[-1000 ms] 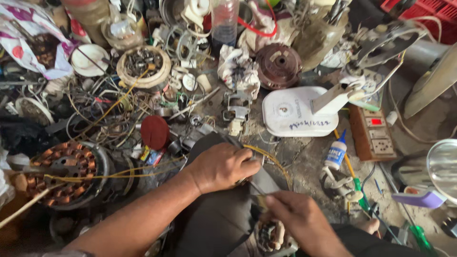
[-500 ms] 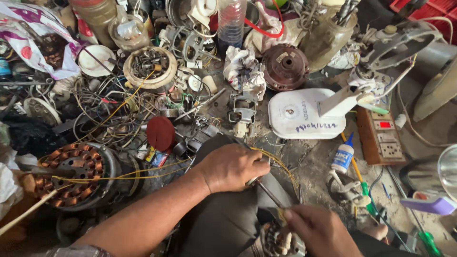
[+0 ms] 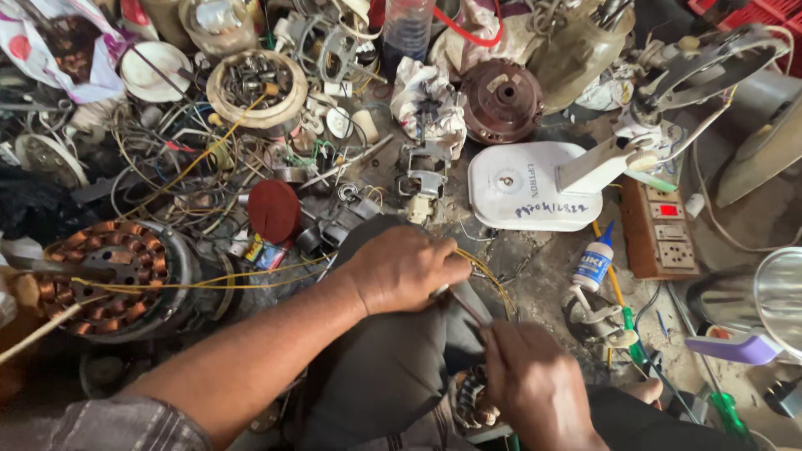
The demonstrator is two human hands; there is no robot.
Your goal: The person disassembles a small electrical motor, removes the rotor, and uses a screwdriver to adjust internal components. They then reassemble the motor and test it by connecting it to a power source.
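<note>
I'm in a repair workshop: wound stators [image 3: 104, 280], loose wires [image 3: 167, 167], motor parts [image 3: 504, 98] and a socket board [image 3: 664, 227] crowd my floor.

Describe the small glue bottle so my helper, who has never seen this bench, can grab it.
Start at the white oval base plate right of centre. Just below its right end, beside the brown socket strip, stands the glue bottle. It is the only small white bottle with a blue pointed cap.

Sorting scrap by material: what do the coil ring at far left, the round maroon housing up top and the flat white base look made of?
Coil ring: looks like copper windings, orange-brown and shiny, in a grey metal frame. Maroon housing: probably painted metal, dull and dusty; could be plastic. White base: likely moulded plastic, smooth with rounded corners.
</note>
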